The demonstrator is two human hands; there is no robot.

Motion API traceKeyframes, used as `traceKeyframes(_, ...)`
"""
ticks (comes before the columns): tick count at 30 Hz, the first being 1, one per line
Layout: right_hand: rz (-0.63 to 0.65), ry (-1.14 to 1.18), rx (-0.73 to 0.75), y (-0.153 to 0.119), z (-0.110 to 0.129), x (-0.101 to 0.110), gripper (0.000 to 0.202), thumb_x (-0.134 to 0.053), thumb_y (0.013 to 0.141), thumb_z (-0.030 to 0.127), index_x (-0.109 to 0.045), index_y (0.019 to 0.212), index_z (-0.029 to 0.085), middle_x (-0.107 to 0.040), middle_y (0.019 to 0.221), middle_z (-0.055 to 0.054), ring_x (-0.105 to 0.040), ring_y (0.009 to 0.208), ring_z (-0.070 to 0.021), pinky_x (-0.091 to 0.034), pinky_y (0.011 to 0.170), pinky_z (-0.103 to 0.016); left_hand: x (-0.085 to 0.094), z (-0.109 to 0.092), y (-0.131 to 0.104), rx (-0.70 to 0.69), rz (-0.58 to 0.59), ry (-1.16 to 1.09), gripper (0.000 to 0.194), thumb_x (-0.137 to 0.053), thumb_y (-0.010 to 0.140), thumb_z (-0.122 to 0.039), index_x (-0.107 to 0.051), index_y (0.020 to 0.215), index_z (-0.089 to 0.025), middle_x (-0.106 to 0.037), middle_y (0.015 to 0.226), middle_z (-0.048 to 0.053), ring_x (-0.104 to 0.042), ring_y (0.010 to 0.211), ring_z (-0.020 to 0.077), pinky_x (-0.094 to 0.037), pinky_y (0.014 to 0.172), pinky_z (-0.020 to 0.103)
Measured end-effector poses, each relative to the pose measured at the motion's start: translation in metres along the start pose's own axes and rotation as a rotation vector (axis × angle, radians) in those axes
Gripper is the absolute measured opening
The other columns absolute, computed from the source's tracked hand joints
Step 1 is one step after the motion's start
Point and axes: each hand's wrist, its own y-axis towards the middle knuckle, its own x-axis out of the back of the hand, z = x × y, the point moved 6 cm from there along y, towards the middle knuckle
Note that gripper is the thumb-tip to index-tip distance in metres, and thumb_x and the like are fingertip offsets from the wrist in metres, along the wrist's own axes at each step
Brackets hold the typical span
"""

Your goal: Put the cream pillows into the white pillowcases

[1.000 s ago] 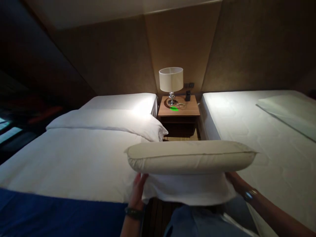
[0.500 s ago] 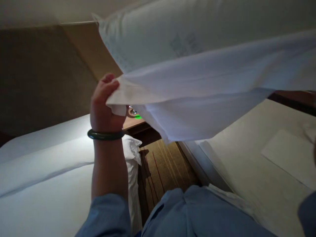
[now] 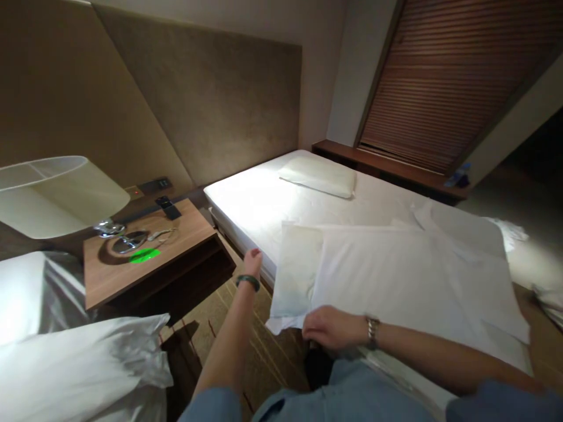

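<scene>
One pillow [image 3: 299,269], lengthwise across bed [image 3: 264,199]

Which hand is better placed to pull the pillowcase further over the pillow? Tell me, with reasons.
Probably the right hand: it rests on the near edge of the pillowcase, by the pillow end that sticks out. The left hand is raised beside the bed, touching no fabric.

A hotel bedroom with twin beds. The wooden nightstand [image 3: 149,261] carries a shaded lamp [image 3: 57,193] and stands against a padded wall panel [image 3: 211,99]. To its right lies a white-sheeted bed [image 3: 264,199] with a pillow [image 3: 319,176]; to its left, a second made bed [image 3: 39,305]. Beyond the right bed hangs a slatted blind [image 3: 444,82].
</scene>
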Motion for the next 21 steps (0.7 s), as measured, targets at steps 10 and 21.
traceKeyframes(10,0.352,-0.275,-0.338,0.063,-0.320,0.074,0.035,-0.079,0.041,-0.012,-0.058,0.046,0.016,-0.039,0.042,0.007,-0.059,0.074,-0.0184,-0.042,0.101,-0.040,-0.205,0.138,-0.079,0.080,0.468,0.211,0.061,-0.070,0.070,-0.009,-0.062,0.130,0.002,-0.058,0.141,0.028,-0.052,0.135,0.0368,-0.033,0.120,0.043)
traceKeyframes(21,0.100,-0.152,-0.370,0.194,-0.392,0.159,0.010,-0.072,0.059,-0.003,-0.068,0.058,0.006,-0.051,0.054,0.006,-0.050,0.082,-0.0095,-0.034,0.106,-0.032,-0.091,0.209,-0.067,0.329,0.194,0.268,0.023,-0.064,0.074,-0.040,-0.051,0.067,-0.022,-0.052,0.064,0.000,-0.052,0.068,0.0207,-0.036,0.067,0.032)
